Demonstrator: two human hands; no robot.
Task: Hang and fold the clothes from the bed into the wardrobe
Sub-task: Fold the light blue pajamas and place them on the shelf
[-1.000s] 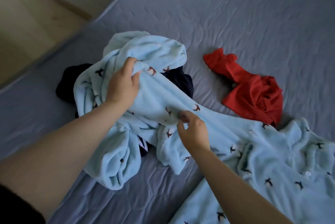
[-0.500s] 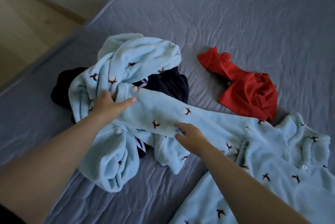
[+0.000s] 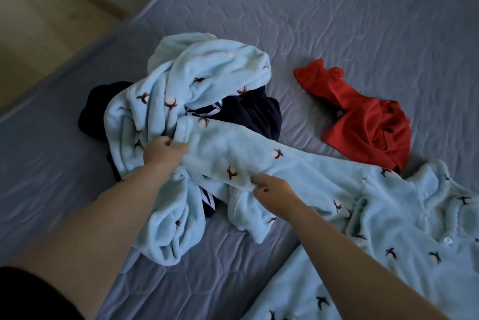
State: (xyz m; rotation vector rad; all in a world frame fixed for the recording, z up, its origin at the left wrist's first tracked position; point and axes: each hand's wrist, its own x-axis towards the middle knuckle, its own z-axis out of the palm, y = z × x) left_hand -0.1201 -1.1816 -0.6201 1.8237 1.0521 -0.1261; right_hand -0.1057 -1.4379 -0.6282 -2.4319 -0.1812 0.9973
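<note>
With the left hand (image 3: 164, 151), gripping the cuff of the blue pyjama sleeve (image 3: 246, 154); with the right hand (image 3: 274, 194), pinching the sleeve's near edge. Both well left of the red top (image 3: 368, 123). Pyjama body (image 3: 401, 242) just beside the red top, on its near side; navy garment (image 3: 259, 117) left of it; all on the bed (image 3: 363, 9).

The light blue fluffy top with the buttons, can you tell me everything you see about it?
The light blue top looks like soft fleece, printed with small dark bird-like marks, with a ruffled collar and white buttons. It lies crumpled at the right of the grey bed, one long sleeve stretched leftwards over a navy garment. The left hand grips the sleeve's end; the right hand pinches its lower edge. A red garment lies just beyond it.
</note>
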